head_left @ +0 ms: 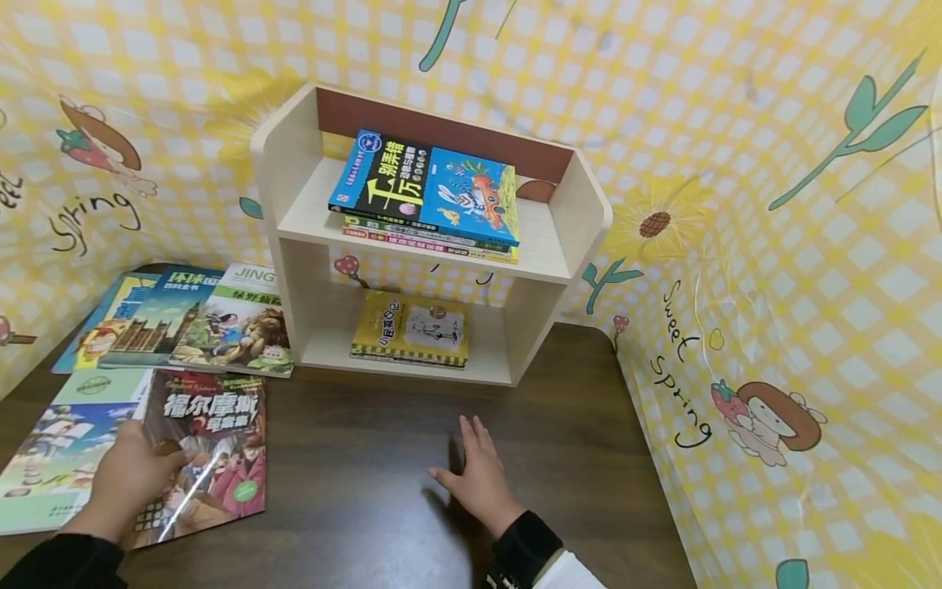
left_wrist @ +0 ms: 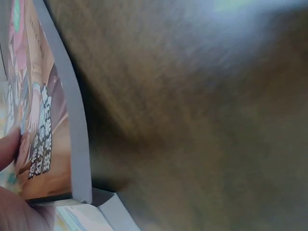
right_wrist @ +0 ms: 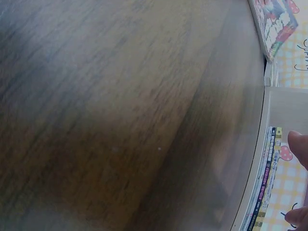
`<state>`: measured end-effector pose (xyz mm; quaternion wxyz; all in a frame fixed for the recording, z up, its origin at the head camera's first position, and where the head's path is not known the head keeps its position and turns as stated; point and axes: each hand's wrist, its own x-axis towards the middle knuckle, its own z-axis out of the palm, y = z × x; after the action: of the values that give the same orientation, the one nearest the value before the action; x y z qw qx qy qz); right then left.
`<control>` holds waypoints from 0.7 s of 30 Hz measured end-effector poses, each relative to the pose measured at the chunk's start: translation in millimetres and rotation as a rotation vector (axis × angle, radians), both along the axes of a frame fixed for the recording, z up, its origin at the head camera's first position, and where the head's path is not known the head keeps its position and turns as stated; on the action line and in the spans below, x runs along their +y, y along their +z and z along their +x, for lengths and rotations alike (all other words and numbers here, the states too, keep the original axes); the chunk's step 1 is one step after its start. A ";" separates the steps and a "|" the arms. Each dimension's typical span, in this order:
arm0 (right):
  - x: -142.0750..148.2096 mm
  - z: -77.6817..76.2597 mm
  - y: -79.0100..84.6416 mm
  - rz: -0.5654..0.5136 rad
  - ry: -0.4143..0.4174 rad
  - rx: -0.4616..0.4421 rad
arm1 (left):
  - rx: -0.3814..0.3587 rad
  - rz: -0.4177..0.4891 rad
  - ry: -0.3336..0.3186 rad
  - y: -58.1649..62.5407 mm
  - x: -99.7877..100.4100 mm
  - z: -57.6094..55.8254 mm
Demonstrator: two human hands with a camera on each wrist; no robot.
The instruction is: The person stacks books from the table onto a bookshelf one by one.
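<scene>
My left hand (head_left: 131,473) grips a glossy reddish-brown book (head_left: 234,442) with white Chinese title letters by its left edge. In the left wrist view, the thumb (left_wrist: 8,148) lies on its cover, and the book is tilted, partly raised off the table. Partly beneath it lies a pale green and blue book (head_left: 55,442). My right hand (head_left: 482,483) holds nothing, its fingers spread, over the dark table (head_left: 353,474) in front of a small shelf. Only its fingertips (right_wrist: 299,144) show at the edge of the right wrist view.
The two-tier cream shelf (head_left: 300,180) stands at the back. Blue-covered books (head_left: 471,192) top a stack on its upper board; yellow books (head_left: 437,327) lie below. Left of it several overlapping books (head_left: 231,323) lie on the table. Yellow checked cloth (head_left: 736,270) surrounds the table.
</scene>
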<state>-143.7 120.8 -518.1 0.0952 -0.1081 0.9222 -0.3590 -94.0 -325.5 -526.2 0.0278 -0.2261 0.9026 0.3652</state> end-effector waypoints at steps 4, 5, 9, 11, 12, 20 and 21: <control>-1.5 -0.6 0.3 0.008 0.002 -0.003 | 0.087 0.024 -0.003 3.3 8.4 5.4; -2.3 -0.6 0.7 0.008 0.004 -0.004 | 0.103 0.039 -0.012 4.9 11.7 6.8; -7.7 -0.8 5.8 -0.014 0.014 -0.009 | 0.157 0.099 -0.051 16.1 32.7 7.2; -12.4 -0.9 10.1 -0.053 0.023 -0.020 | 0.196 0.123 -0.070 23.1 47.2 5.0; -15.1 -0.5 12.5 -0.077 0.028 -0.035 | 0.213 0.137 -0.075 26.8 54.9 3.5; -41.9 3.8 29.5 -0.236 0.074 -0.132 | 0.320 0.462 -0.097 50.6 125.8 -12.7; -45.0 4.0 32.0 -0.259 0.070 -0.139 | 0.327 0.525 -0.093 52.5 133.9 -14.8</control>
<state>-139.7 75.8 -486.1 0.1566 -0.1263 0.8549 -0.4783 -108.8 -191.5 -473.7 -0.0433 -0.1078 0.7793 0.6158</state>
